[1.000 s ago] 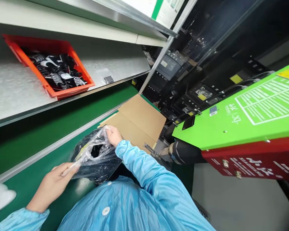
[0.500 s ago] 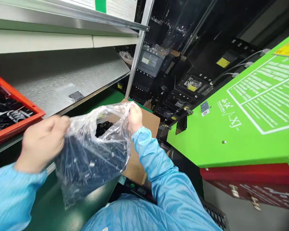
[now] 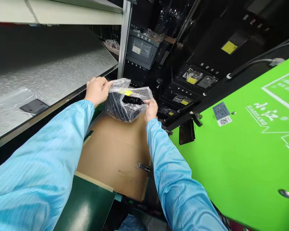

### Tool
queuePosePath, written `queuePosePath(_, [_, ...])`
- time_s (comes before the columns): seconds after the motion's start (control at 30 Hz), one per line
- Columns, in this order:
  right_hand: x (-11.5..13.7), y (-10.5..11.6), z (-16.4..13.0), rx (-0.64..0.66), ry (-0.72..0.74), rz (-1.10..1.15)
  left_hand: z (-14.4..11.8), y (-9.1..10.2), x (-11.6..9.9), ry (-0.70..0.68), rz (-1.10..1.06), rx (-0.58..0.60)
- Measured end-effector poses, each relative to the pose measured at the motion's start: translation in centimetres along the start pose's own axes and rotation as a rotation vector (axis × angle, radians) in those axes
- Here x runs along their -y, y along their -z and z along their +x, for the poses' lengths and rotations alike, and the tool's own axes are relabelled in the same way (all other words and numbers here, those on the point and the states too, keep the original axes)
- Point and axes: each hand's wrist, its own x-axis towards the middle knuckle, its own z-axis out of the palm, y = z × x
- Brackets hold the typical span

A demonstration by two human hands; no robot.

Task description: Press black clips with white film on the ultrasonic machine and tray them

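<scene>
A clear plastic bag point(image 3: 120, 107) with many dark pieces inside hangs between my two hands over the far end of a brown cardboard sheet point(image 3: 110, 144). My left hand point(image 3: 97, 89) pinches the left side of the bag's rim. On the other side, my right hand point(image 3: 151, 109) grips the right edge of the opening. The mouth is spread wide, and a yellow mark point(image 3: 128, 92) shows at its rim. What the dark pieces are, I cannot make out.
A grey metal shelf point(image 3: 62, 70) at left carries a flat dark plate point(image 3: 34, 106) in clear film. Stacked dark bins point(image 3: 142, 51) stand behind a metal post point(image 3: 124, 38). At right is a large green panel point(image 3: 219, 160). A small metal piece point(image 3: 144, 166) lies on the cardboard.
Both hands have carried the bag forward, away from my body, to the far end of the cardboard. The view has shifted too; the red-orange bin at left is out of sight.
</scene>
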Motion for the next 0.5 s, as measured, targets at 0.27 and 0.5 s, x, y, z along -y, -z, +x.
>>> queuePosePath(0.27, [-10.0, 4.2, -3.8, -0.069, -0.458, 0.007, -5.8, -8.5, 4.0, 0.097, 0.013, 0.203])
queuePosePath(0.5, [-13.5, 6.5, -2.4, -0.169, -0.500, 0.032, -9.2, -8.8, 4.1, -0.016, -0.056, 0.328])
